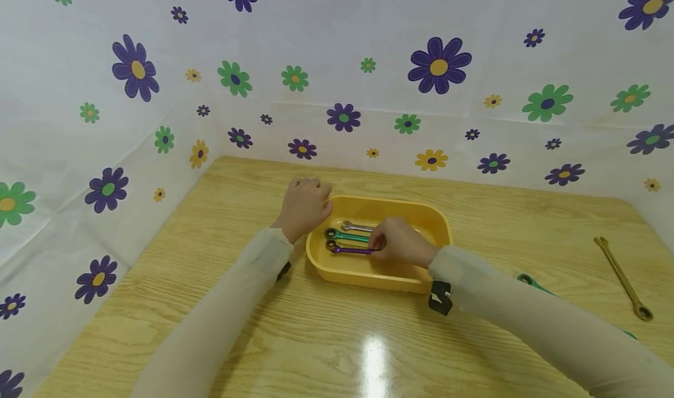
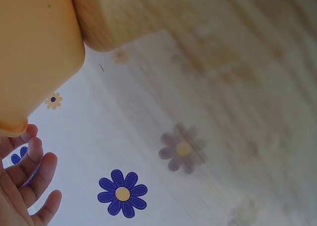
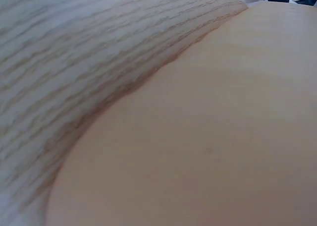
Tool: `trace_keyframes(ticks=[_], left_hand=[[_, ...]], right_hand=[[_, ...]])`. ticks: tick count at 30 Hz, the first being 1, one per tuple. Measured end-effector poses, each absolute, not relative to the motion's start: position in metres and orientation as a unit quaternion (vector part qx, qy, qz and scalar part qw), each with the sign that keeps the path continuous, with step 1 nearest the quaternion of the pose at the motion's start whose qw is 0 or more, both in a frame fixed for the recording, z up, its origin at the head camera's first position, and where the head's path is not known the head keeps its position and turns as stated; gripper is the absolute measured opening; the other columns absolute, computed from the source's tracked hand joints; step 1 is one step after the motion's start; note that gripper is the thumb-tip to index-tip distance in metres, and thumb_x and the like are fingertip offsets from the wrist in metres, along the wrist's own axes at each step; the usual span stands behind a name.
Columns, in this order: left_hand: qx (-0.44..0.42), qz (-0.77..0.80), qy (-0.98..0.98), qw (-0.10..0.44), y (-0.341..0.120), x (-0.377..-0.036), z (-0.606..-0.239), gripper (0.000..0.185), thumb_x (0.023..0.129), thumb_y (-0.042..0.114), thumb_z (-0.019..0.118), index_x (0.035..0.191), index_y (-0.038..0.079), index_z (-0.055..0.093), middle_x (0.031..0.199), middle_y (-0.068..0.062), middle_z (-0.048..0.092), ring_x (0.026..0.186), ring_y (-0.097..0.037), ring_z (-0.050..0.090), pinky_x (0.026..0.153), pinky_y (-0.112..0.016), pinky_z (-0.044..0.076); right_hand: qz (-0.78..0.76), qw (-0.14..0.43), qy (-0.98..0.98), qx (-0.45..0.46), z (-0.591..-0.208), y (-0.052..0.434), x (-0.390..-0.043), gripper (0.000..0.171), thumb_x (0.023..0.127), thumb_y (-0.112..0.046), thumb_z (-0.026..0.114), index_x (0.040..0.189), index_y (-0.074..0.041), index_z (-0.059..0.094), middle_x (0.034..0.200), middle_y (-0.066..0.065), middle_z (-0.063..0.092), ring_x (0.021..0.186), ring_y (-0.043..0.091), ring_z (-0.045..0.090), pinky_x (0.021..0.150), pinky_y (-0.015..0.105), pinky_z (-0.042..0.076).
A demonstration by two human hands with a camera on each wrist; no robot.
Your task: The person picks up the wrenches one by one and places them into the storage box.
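A yellow plastic tray (image 1: 379, 280) stands on the wooden table. My left hand (image 1: 306, 203) grips its far left corner; in the left wrist view the curled fingers (image 2: 35, 174) are outside, by the rim. My right hand (image 1: 397, 240) reaches in, its fingertips pinching a purple ratchet wrench (image 1: 350, 250) whose other end is hidden by the hand. Beside it lie a green ratchet wrench (image 1: 347, 236) and a silver wrench (image 1: 357, 227), with a gold strip showing between green and purple. The right wrist view shows only the tray's outer wall (image 3: 198, 137) and the table, not the hand.
A long gold combination wrench (image 1: 623, 278) lies on the table at the right. Partly under the right forearm is another green ratchet wrench (image 1: 532, 281). White cloth with printed flowers (image 1: 342, 82) hangs behind and at the sides of the table.
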State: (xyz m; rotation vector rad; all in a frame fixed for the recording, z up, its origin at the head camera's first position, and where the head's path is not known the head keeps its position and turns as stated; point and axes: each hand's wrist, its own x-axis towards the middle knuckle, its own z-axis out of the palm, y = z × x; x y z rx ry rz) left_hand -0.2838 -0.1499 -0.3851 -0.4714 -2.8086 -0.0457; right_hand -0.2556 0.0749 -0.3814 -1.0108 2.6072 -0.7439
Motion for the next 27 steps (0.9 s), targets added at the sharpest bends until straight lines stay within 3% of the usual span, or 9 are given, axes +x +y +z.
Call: trace_keyframes(ticks=[27], left_hand=[[-0.162,-0.016,-0.976,0.147,-0.1506,-0.2846,-0.386,0.015,0.088,0.026,0.054,0.088,0.012,0.06,0.082,-0.007,0.062,0.087,-0.027,0.061,0.091,-0.047,0.044]], right_hand=[[-0.23,0.147,0.9,-0.341,-0.3824,0.0649,-0.2514,0.004,0.075,-0.005,0.075,0.077,-0.004,0.072,0.074,0.003,0.07,0.065,0.007,0.059,0.062,0.02,0.05]])
